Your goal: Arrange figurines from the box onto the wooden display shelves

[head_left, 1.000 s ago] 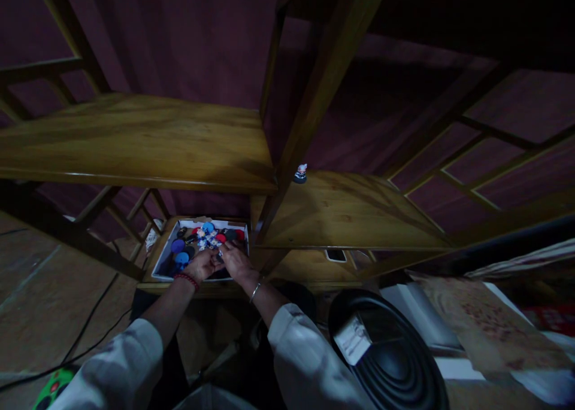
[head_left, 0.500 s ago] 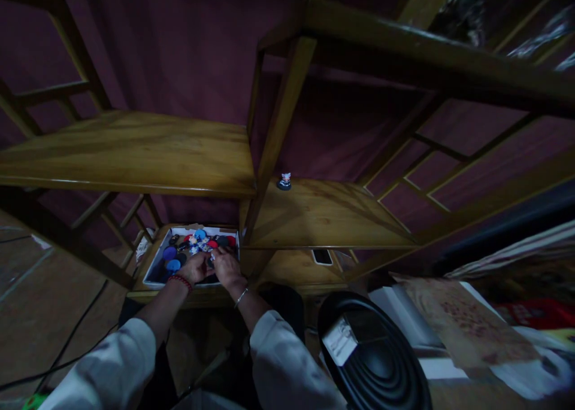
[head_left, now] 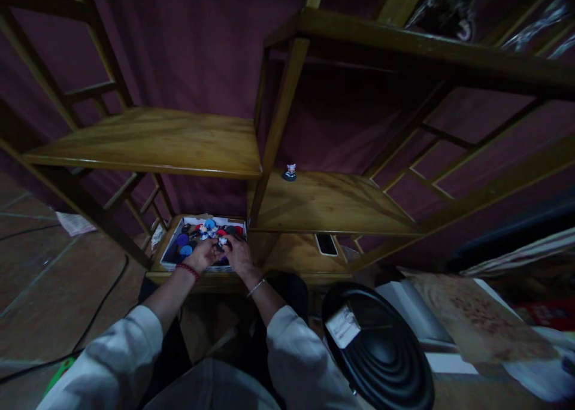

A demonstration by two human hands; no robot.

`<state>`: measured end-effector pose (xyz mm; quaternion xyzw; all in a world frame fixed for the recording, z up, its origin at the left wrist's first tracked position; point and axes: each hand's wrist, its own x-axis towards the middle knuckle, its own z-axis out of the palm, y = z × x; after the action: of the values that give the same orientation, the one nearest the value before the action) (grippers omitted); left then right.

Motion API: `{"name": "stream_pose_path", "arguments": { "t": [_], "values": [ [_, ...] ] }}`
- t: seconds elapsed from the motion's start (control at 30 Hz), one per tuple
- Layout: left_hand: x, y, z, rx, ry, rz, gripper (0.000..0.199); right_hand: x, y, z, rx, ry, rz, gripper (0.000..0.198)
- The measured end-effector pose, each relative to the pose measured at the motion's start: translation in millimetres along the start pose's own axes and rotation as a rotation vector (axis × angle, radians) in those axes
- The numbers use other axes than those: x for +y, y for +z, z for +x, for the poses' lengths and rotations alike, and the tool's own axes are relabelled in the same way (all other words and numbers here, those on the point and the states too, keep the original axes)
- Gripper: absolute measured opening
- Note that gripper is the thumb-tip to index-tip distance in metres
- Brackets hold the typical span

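Shelving (head_left: 179, 136) spans the view; low in its left bay sits an open box (head_left: 172, 247) of coloured discs (head_left: 182, 240). Over it, left hand (head_left: 204, 255) and right hand (head_left: 239, 253) together grip a small pale figurine (head_left: 223, 241), apparently adjusting it; the next move calls for a secure pinch.

We now see the figure (head_left: 223, 241) show its pale top between left hand (head_left: 204, 255) and right hand (head_left: 239, 255); one second earlier, fingers largely hid it. Our view has shifted, revealing more of the phone (head_left: 326, 245) below the shelf (head_left: 336, 202).
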<state>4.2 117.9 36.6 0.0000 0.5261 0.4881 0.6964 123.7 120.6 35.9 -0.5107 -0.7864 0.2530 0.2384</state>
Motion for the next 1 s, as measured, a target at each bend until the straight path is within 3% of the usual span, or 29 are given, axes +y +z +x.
{"name": "stream_pose_path", "arguments": {
  "t": [0.3, 0.63, 0.8, 1.0],
  "values": [
    [-0.9, 8.0, -39.8, -0.046, 0.077, -0.05, 0.019, -3.1, -14.6, -9.4, 0.125, -0.069, 0.117, 0.024],
    [-1.3, 16.9, -80.0, -0.06, 0.122, -0.08, 0.022, -22.1, -35.7, -34.1, 0.136, 0.014, 0.238, 0.025],
    [-4.7, 23.3, -99.3, -0.047, 0.161, -0.074, 0.022, -30.7, -46.3, -48.3, 0.134, -0.051, 0.221, 0.035],
    [-12.2, 34.6, -120.3, -0.022, 0.217, -0.127, 0.022, -40.6, -59.4, -63.7, 0.237, -0.101, 0.146, 0.031]
  ]
}}
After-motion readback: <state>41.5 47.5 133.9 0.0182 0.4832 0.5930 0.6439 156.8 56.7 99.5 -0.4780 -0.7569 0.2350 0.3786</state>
